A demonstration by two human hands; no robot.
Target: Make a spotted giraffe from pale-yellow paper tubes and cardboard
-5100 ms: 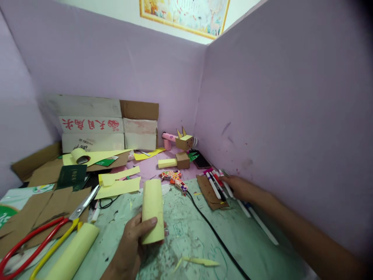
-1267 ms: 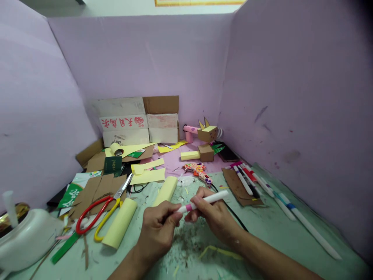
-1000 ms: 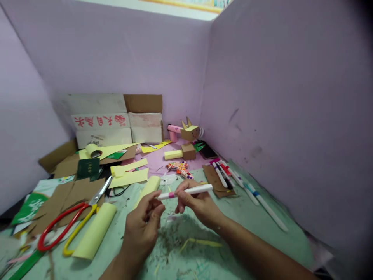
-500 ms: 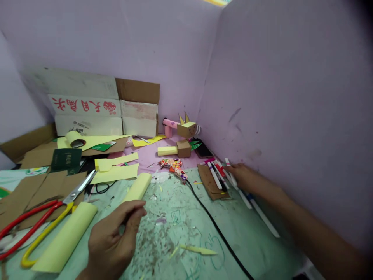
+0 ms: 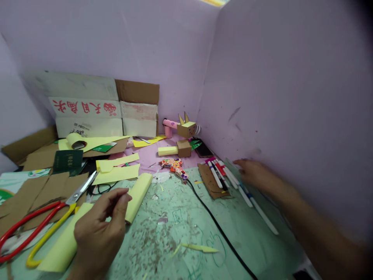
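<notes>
My left hand [image 5: 97, 231] hovers low over the green mat [image 5: 180, 237], thumb and forefinger pinched together; what they hold, if anything, is hidden. Its fingertips are right beside a yellow paper roll [image 5: 137, 195]. A second yellow roll [image 5: 61, 243] lies just left of the hand. My right hand [image 5: 253, 173] reaches out along the purple wall, just right of a row of markers [image 5: 221, 174] lying partly on a cardboard scrap [image 5: 208, 182]. That hand is blurred by motion, so its fingers are not clear.
Red and yellow scissors [image 5: 40, 229] lie at the left on cardboard pieces. A patterned glue gun [image 5: 174, 167] with a black cord [image 5: 217, 231] crosses the mat. Cardboard boxes [image 5: 105, 112], yellow paper strips [image 5: 116, 173], a small cardboard figure [image 5: 186, 129] and a phone [image 5: 202, 149] crowd the back.
Both hands held a pink-banded marker together; the right hand then carried it to the marker row and has now drawn back to the right. The left hand drifted left, still pinched.
</notes>
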